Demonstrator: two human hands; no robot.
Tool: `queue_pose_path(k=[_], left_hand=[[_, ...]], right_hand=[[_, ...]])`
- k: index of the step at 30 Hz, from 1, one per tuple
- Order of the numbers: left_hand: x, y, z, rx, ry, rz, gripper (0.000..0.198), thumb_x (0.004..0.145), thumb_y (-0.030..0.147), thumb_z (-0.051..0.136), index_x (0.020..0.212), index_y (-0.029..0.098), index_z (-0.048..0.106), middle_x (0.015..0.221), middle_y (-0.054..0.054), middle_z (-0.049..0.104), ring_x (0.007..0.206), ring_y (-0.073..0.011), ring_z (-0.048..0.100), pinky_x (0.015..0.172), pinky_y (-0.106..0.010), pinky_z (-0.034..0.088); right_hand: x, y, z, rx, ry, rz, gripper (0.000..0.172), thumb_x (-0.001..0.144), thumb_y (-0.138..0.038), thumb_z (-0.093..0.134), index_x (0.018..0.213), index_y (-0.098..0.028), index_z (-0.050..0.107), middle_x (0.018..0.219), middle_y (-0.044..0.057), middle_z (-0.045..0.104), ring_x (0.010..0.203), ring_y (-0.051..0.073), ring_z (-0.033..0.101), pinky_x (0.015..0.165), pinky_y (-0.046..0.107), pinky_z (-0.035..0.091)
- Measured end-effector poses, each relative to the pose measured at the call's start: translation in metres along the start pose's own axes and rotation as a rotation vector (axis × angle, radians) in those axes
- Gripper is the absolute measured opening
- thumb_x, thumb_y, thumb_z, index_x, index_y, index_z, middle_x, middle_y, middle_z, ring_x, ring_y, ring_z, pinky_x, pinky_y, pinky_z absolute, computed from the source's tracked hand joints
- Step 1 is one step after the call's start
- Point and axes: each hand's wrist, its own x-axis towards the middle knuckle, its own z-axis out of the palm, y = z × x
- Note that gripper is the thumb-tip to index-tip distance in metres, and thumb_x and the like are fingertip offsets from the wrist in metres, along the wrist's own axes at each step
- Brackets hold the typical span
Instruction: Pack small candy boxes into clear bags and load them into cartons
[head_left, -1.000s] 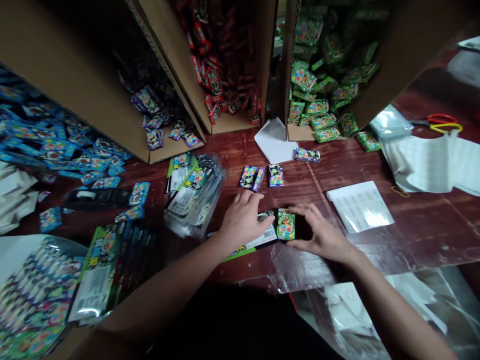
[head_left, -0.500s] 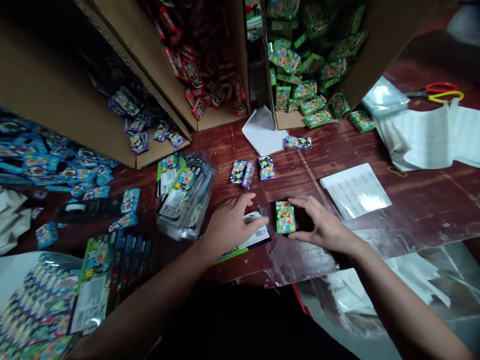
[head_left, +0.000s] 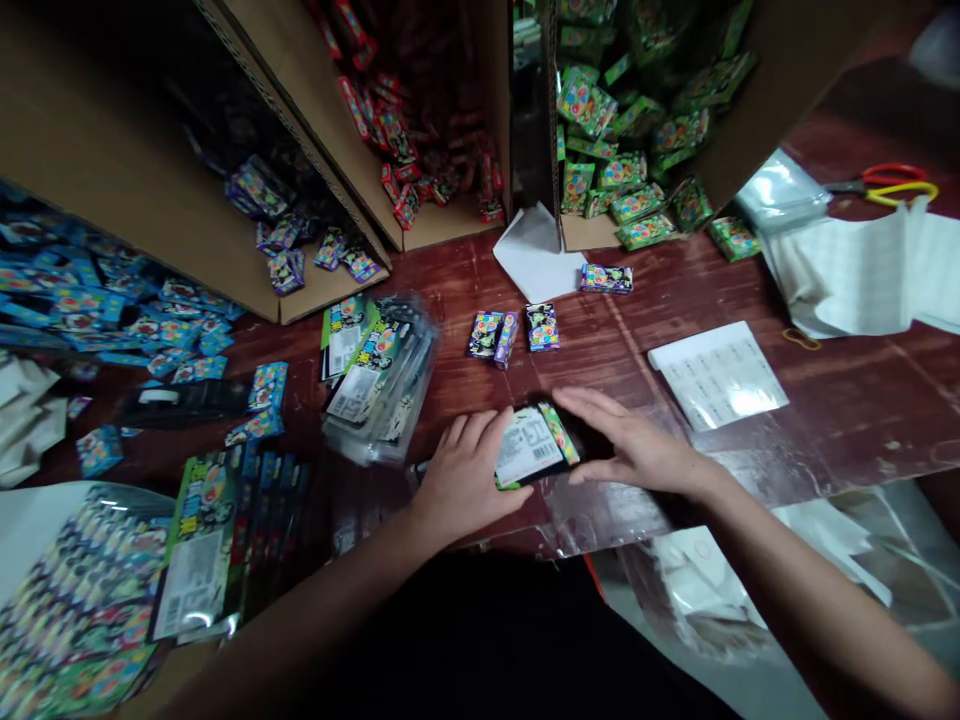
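Note:
In the head view, my left hand (head_left: 469,480) is closed on a flat printed pouch (head_left: 531,448) with a white label and barcode. A small green candy box (head_left: 560,432) shows at the pouch's right end, partly covered by it. My right hand (head_left: 634,445) has that box between thumb and fingers; whether its end is inside the pouch or just under it, I cannot tell. Beyond my hands lie a few purple-and-black candy boxes (head_left: 543,327). A stack of similar clear pouches (head_left: 382,385) rests left of them.
Cardboard cartons hold purple, red (head_left: 405,205) and green boxes (head_left: 637,200) at the back. Blue boxes (head_left: 90,310) are heaped at far left, above filled packs (head_left: 199,550). A label sheet (head_left: 718,375), paper sheets (head_left: 847,265) and scissors (head_left: 896,180) lie right.
My left hand has taken up the pouch from the table and moved it right, over the left part of the green box. My right hand stays around the box. The view has shifted slightly.

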Motion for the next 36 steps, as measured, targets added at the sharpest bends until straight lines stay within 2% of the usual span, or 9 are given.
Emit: queue_pose_path(k=[5,7,10,13,16,20,25,28,36], left_hand=[[0.008,0.017,0.007,-0.272,0.186,-0.184,0.107,0.066,0.048,0.087,0.154,0.023,0.03,0.14,-0.015,0.048,0.132,-0.0366,0.047,0.112,-0.054,0.041],[0.008,0.017,0.013,-0.471,0.186,-0.185,0.094,0.078,0.045,0.08,0.154,0.025,0.029,0.142,-0.015,0.047,0.132,-0.0335,0.05,0.11,-0.05,0.044],[0.002,0.009,0.018,-0.791,0.118,-0.132,0.064,0.097,0.033,0.059,0.154,0.027,0.03,0.143,-0.013,0.052,0.127,-0.0262,0.057,0.106,-0.042,0.048],[-0.002,-0.002,0.016,-0.937,0.025,-0.107,0.052,0.097,0.029,0.059,0.146,0.026,0.04,0.132,-0.01,0.061,0.114,-0.0219,0.064,0.097,-0.036,0.053],[0.002,-0.01,0.008,-0.911,0.013,-0.133,0.028,0.098,0.03,0.058,0.125,0.023,0.055,0.11,-0.005,0.068,0.098,-0.0184,0.066,0.083,-0.03,0.054],[0.013,-0.011,0.003,-0.908,0.098,-0.143,0.013,0.098,0.029,0.057,0.105,0.02,0.064,0.119,-0.007,0.069,0.111,-0.0208,0.064,0.097,-0.034,0.049],[0.022,-0.005,0.005,-1.134,0.123,-0.255,0.019,0.092,0.025,0.066,0.11,0.02,0.061,0.11,-0.006,0.074,0.102,-0.0191,0.068,0.09,-0.033,0.051],[0.027,-0.006,0.006,-1.205,0.016,-0.279,0.039,0.089,0.024,0.069,0.126,0.023,0.058,0.112,-0.005,0.074,0.097,-0.0172,0.068,0.086,-0.03,0.051],[0.035,-0.014,-0.005,-1.029,-0.196,-0.21,0.022,0.091,0.036,0.067,0.105,0.021,0.075,0.117,-0.008,0.074,0.11,-0.0221,0.067,0.098,-0.036,0.049]], right_hand=[[0.007,-0.018,0.023,0.419,0.346,0.212,0.064,0.091,-0.043,0.07,0.145,-0.033,0.038,0.134,0.009,0.059,0.115,0.026,0.064,0.098,0.045,0.056],[0.009,-0.021,0.032,0.534,0.407,0.244,0.048,0.095,-0.039,0.065,0.138,-0.033,0.045,0.12,0.006,0.064,0.103,0.022,0.066,0.092,0.041,0.058],[0.007,-0.02,0.038,0.576,0.374,0.28,0.035,0.096,-0.037,0.064,0.129,-0.03,0.055,0.113,0.004,0.064,0.099,0.019,0.063,0.086,0.036,0.058],[0.0,-0.02,0.042,0.632,0.287,0.325,0.03,0.095,-0.039,0.064,0.124,-0.029,0.059,0.107,0.004,0.063,0.09,0.018,0.062,0.074,0.032,0.059],[-0.004,-0.026,0.052,0.593,0.332,0.326,0.033,0.096,-0.038,0.064,0.127,-0.03,0.058,0.115,0.005,0.063,0.099,0.019,0.062,0.083,0.034,0.059],[-0.002,-0.034,0.072,0.659,0.569,0.325,0.048,0.093,-0.034,0.068,0.137,-0.034,0.047,0.124,0.004,0.062,0.102,0.018,0.064,0.091,0.035,0.055],[-0.003,-0.04,0.073,0.699,0.6,0.396,0.028,0.093,-0.037,0.068,0.12,-0.03,0.063,0.112,0.003,0.066,0.097,0.018,0.065,0.085,0.033,0.055],[-0.006,-0.042,0.066,0.578,0.625,0.323,0.017,0.092,-0.033,0.07,0.109,-0.028,0.07,0.119,0.004,0.066,0.11,0.021,0.063,0.097,0.037,0.052],[-0.013,-0.046,0.058,0.487,0.636,0.289,0.026,0.093,-0.031,0.069,0.119,-0.031,0.07,0.112,0.003,0.072,0.106,0.019,0.066,0.097,0.036,0.051]])
